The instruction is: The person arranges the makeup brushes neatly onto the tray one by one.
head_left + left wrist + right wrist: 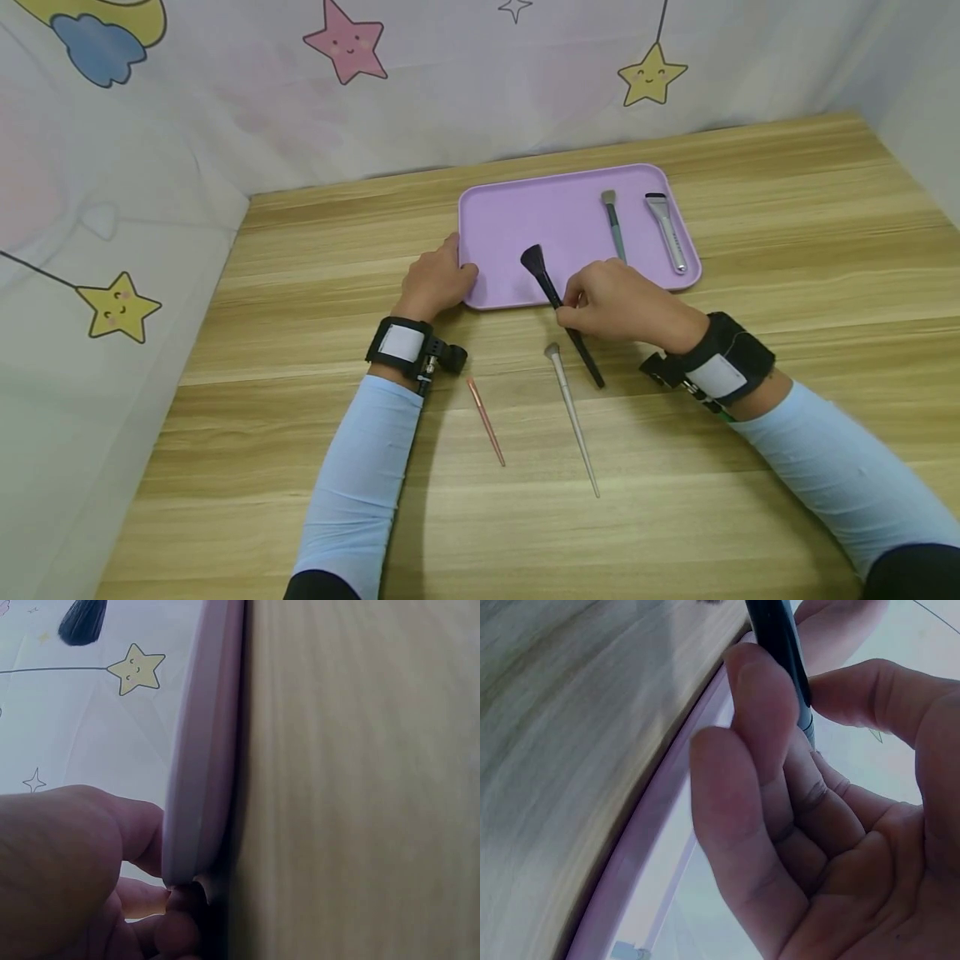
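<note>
My right hand (pixel 626 302) pinches a black makeup brush (pixel 551 293) by its handle between thumb and fingertips. The brush slants over the tray's front rim, its fan-shaped bristles above the tray and its handle end over the table. At the tray's left front corner, my left hand (pixel 437 282) grips the lilac tray (pixel 517 217), thumb over the rim and fingers along the outside. On the tray lie a green-handled brush (pixel 613 223), partly hidden by my right hand, and a silver flat brush (pixel 667 233). In the right wrist view the black handle (pixel 780 645) sits between thumb and fingertips.
Two more brushes lie on the wooden table (pixel 315 467) in front of the tray: a short rose-gold one (pixel 487 423) and a longer pale silver one (pixel 573 425). A white star-printed curtain (pixel 450 92) stands behind the table.
</note>
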`<act>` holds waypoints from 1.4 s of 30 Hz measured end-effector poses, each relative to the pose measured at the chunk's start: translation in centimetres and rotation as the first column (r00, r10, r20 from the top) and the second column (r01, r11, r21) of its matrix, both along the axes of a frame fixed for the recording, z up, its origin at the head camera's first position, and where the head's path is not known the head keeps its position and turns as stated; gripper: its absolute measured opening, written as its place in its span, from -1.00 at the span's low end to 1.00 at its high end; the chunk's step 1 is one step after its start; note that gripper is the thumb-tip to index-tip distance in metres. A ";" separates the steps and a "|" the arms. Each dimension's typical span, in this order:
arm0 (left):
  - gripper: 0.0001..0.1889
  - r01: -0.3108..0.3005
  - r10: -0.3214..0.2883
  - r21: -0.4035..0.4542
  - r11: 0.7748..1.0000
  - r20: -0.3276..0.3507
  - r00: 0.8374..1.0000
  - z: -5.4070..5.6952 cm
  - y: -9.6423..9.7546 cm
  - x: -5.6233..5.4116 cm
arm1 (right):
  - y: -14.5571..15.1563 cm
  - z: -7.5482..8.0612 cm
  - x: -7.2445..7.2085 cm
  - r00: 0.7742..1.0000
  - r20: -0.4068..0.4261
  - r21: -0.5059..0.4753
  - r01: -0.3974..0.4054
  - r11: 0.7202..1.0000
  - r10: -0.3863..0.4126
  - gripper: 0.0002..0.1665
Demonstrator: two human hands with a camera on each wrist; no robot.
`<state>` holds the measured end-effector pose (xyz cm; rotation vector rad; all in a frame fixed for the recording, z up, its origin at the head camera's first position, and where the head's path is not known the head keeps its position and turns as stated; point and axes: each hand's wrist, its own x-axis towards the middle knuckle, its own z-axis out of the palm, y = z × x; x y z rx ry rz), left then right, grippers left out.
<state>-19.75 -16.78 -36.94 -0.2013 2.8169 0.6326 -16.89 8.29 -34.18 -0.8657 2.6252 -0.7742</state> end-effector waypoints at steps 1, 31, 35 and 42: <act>-0.25 0.001 -0.001 0.001 1.000 0.000 1.000 0.0 0.0 0.0 | 0.0 0.0 0.0 1.000 0.000 -0.001 0.002 1.000 -0.002 -0.80; -0.26 0.017 -0.017 -0.006 1.000 -0.020 1.000 -0.2 -0.1 0.0 | 0.3 -0.2 -0.7 0.996 -0.026 -0.029 0.089 0.996 -0.090 -0.79; -0.26 0.014 -0.014 -0.005 1.000 -0.012 1.000 -0.1 -0.1 0.0 | 0.4 -0.2 -0.9 0.995 -0.012 -0.038 0.101 0.994 -0.101 -0.78; -0.26 0.011 -0.011 -0.002 1.000 -0.001 1.000 0.0 0.0 0.0 | 0.5 -0.2 -1.2 0.994 0.011 -0.054 0.113 0.992 -0.113 -0.78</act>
